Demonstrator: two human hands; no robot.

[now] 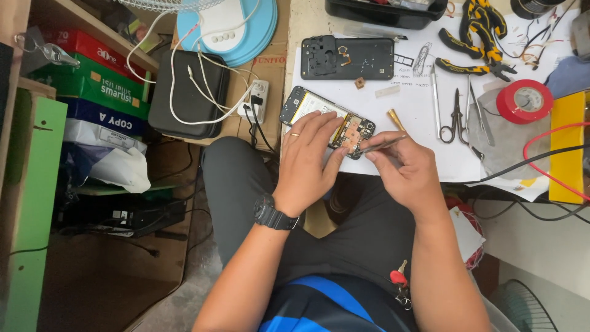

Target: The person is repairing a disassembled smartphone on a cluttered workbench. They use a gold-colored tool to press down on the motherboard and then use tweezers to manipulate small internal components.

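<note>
At the far left, paper reams [92,80] sit stacked on a shelf, and right of them a black case [184,92] lies with a white cable [203,80] looped over it, below a blue fan base [236,27]. A white power strip [255,101] sits by the table edge. The left hand [307,163], wearing a ring and a black watch [273,214] on the wrist, lies flat with fingers spread over the opened phone [326,120], pressing it down on the white paper [418,104] at the near edge of the table; the hand grips nothing, it only steadies. The phone lies tilted, back cover off, with its battery and boards showing. Above it lies the black back cover [347,58]. The right hand [405,169] is closed in a pinch on thin tweezers [381,145], whose tip touches the phone's lower right end. Just beside, a brass-coloured tool [395,118] lies on the paper. Further right lie small scissors [456,117], yellow-and-black pliers [482,31], and a red tape roll [524,101]. At the far right a yellow box [568,147] stands with red and black wires [541,160] crossing it.
</note>
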